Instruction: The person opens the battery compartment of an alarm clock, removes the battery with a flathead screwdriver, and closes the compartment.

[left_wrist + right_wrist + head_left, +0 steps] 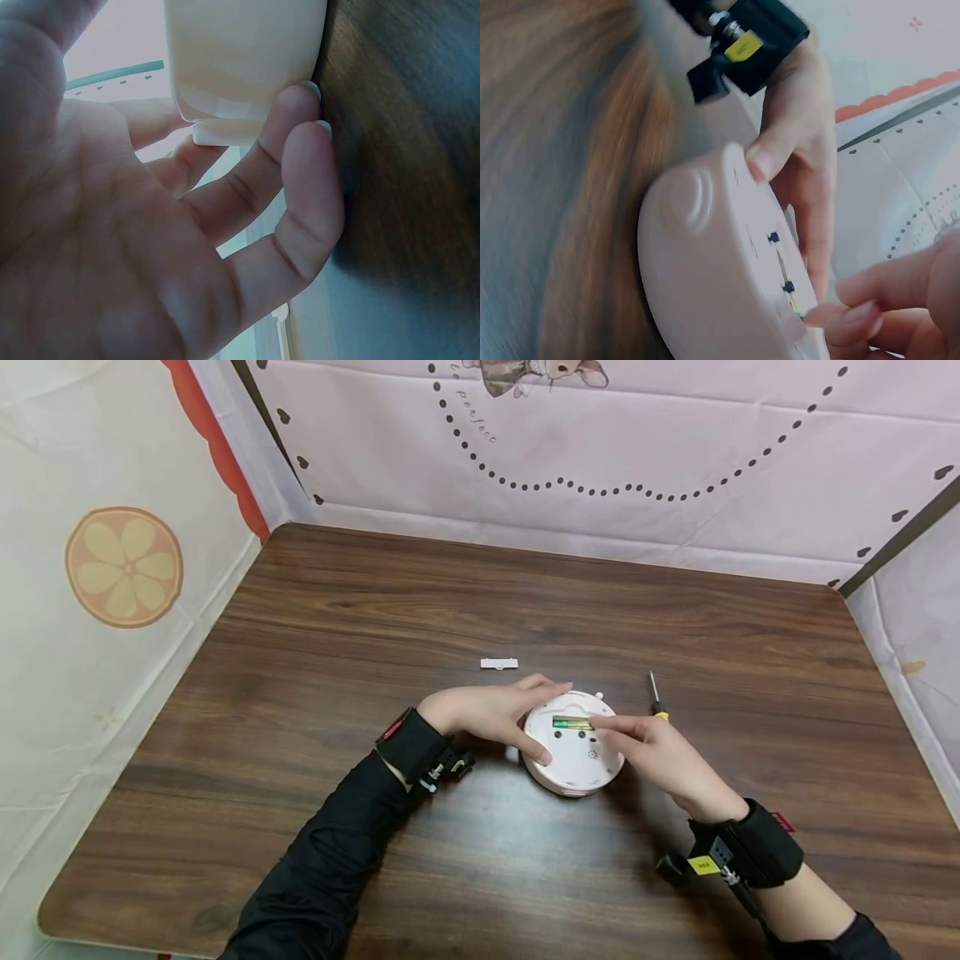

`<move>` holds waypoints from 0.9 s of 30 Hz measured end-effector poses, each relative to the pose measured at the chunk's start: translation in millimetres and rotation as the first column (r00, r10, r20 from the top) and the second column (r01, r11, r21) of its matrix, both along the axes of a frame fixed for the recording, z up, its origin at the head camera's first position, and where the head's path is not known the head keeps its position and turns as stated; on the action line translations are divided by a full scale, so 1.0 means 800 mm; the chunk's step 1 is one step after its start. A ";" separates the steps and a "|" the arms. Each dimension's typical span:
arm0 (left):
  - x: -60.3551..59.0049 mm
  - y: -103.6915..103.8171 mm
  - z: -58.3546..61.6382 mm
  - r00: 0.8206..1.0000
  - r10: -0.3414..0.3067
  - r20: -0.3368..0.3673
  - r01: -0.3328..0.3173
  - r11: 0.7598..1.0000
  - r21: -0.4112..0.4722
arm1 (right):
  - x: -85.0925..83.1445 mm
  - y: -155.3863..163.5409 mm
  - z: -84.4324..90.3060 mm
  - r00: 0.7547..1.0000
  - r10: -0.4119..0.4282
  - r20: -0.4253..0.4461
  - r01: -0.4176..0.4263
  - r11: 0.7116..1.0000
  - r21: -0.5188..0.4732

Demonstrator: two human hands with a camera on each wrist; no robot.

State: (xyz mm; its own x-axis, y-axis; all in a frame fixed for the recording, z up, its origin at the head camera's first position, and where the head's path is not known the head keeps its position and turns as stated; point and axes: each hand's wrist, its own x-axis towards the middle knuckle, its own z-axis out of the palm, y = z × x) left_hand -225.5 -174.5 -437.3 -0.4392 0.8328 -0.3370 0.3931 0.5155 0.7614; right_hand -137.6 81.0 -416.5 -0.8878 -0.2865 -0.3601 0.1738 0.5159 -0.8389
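A round white device (573, 768) lies on the table with its battery slot facing up. Green batteries or a battery (567, 724) can be seen in the slot; how many is unclear. My left hand (491, 710) grips the device from the left, thumb on its top face and fingers around the far side. In the left wrist view, curled fingers (262, 157) lie against the device's side wall (244, 60). With thumb and index finger, my right hand (652, 752) pinches at the battery's right end. That end is hidden by the fingertips in the head view.
A small white battery cover (498, 664) lies behind the left hand. Beyond the right hand's fingers is a screwdriver (656, 695) with a yellow and black handle, its tip pointing away. White printed cloth (600, 527) walls in the brown wooden table (360, 610).
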 end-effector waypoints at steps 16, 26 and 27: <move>0.001 -0.002 -0.003 1.000 0.001 -0.003 -0.001 1.000 0.004 | 0.013 -0.010 -0.004 0.941 0.006 -0.339 0.072 0.973 0.219; -0.001 -0.001 -0.006 1.000 -0.012 -0.008 0.012 1.000 0.013 | 0.028 -0.019 -0.017 0.878 0.132 -0.461 0.032 0.943 0.330; -0.001 -0.001 -0.006 1.000 -0.011 -0.010 0.012 1.000 0.010 | 0.029 -0.019 -0.018 0.878 0.131 -0.461 0.030 0.945 0.325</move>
